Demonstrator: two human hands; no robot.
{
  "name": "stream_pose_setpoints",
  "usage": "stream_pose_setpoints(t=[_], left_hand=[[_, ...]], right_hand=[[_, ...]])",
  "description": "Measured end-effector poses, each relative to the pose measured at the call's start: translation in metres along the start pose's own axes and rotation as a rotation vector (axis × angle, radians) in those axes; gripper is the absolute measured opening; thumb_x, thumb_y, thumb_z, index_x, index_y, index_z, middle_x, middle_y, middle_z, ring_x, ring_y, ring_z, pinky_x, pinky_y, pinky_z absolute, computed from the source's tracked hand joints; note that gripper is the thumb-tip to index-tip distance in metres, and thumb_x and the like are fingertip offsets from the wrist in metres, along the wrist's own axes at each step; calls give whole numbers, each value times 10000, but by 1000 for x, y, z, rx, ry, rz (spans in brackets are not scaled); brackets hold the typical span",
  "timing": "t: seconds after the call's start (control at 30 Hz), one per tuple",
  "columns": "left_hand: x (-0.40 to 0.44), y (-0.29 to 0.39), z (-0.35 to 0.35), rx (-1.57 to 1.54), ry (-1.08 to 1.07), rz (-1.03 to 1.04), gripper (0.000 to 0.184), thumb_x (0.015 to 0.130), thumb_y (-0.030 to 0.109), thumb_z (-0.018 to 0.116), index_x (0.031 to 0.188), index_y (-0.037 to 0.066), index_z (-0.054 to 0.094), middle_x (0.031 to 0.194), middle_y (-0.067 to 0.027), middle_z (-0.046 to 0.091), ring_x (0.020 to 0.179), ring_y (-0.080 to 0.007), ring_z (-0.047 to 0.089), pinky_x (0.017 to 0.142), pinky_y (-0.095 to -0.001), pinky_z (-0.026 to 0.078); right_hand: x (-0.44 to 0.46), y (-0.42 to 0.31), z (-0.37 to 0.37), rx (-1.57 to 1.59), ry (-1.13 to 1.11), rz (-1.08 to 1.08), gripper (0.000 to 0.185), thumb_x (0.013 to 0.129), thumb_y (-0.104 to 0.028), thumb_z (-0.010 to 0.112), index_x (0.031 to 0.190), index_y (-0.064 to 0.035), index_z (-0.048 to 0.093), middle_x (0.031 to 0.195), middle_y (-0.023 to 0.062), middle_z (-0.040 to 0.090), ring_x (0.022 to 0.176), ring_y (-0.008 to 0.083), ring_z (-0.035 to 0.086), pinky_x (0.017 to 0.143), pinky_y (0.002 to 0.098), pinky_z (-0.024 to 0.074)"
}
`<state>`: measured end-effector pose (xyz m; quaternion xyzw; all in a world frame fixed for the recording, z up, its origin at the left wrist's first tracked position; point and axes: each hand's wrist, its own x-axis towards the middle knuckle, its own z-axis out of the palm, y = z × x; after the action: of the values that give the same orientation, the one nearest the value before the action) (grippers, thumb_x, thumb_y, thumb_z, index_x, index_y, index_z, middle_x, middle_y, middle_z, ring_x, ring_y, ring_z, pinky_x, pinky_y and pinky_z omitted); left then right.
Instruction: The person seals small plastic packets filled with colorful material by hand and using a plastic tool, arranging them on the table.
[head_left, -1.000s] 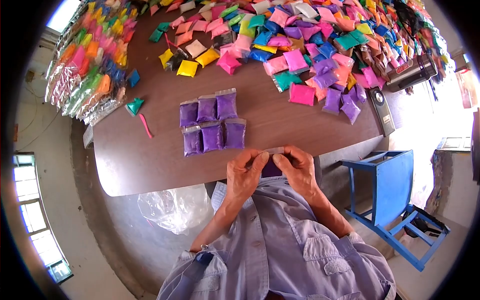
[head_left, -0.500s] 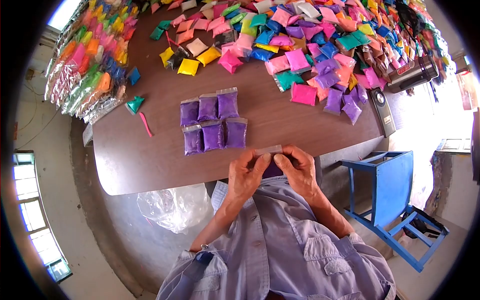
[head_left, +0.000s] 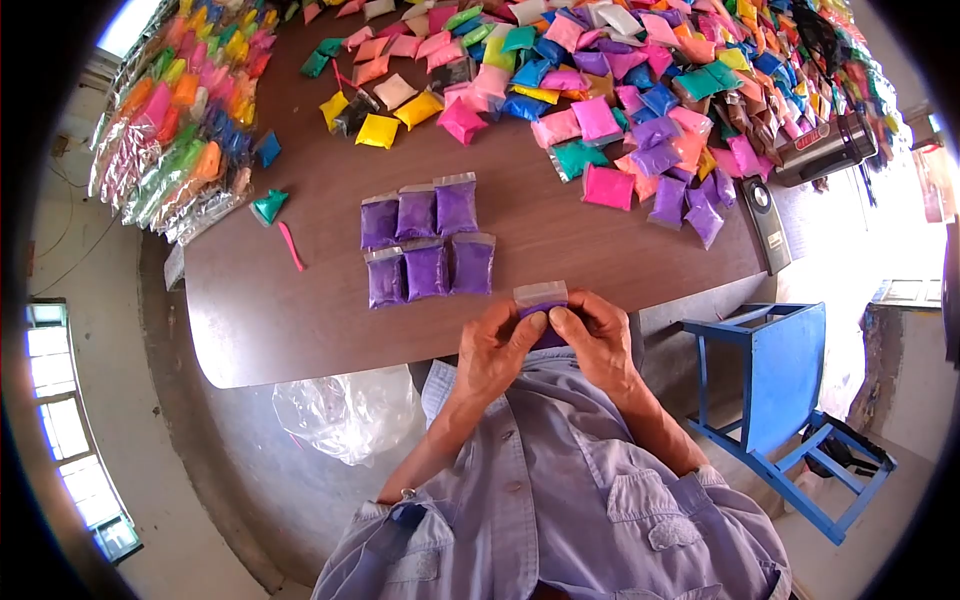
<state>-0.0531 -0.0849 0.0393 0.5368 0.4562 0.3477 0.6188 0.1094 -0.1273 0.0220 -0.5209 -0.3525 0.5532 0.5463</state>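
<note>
At the table's front edge, my left hand (head_left: 495, 348) and my right hand (head_left: 598, 340) are both closed on one small zip bag of purple material (head_left: 543, 309). Both thumbs press on its purple front, just below the clear top strip. Fingers and thumbs hide much of the bag's lower part. Beyond my left hand, several filled purple bags (head_left: 427, 268) lie flat on the table in two neat rows. Their clear top strips point away from me.
Piled colourful bags (head_left: 600, 70) cover the table's far side, with bundled bags (head_left: 180, 130) at left. A pink stick (head_left: 291, 247) and green packet (head_left: 268, 207) lie left. A metal flask (head_left: 825, 150) is at right, a blue stool (head_left: 785, 375) below, and clear plastic (head_left: 350, 415) beneath the table.
The held purple bag shows more of its clear strip and purple front above my thumbs. My thumbs have moved slightly closer together; the rows of purple bags stay put.
</note>
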Motion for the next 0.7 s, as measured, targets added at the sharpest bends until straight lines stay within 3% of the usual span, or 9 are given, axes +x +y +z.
stream_pose_setpoints(t=[0.13,0.33,0.53,0.7], left_hand=[[-3,8,3,-159,-23,-77,258,969,186,726,1071,-47,684,890,-33,697,773,-68,581,645,-240,476],[-1,0,-6,53,-89,-90,221,963,147,722,1060,-46,676,895,-53,712,802,-82,615,689,-246,509],[1,14,-2,-116,-56,-97,188,952,84,708,1060,-64,668,887,-73,722,821,-100,652,712,-255,534],[2,1,4,-68,-34,-120,196,927,48,724,1066,-78,664,908,-93,735,806,-123,673,718,-267,550]], right_hand=[[1,1,0,-53,49,-79,169,993,-100,670,1078,46,679,920,25,665,815,68,602,730,231,517],[0,3,-1,12,32,34,205,994,-121,680,1115,44,672,904,34,673,785,78,609,691,234,516],[0,7,-2,49,-4,13,234,993,-122,681,1147,52,656,873,29,668,758,83,603,666,241,508],[2,0,0,23,57,19,238,988,-109,683,1150,62,649,872,31,666,761,84,603,667,242,507]])
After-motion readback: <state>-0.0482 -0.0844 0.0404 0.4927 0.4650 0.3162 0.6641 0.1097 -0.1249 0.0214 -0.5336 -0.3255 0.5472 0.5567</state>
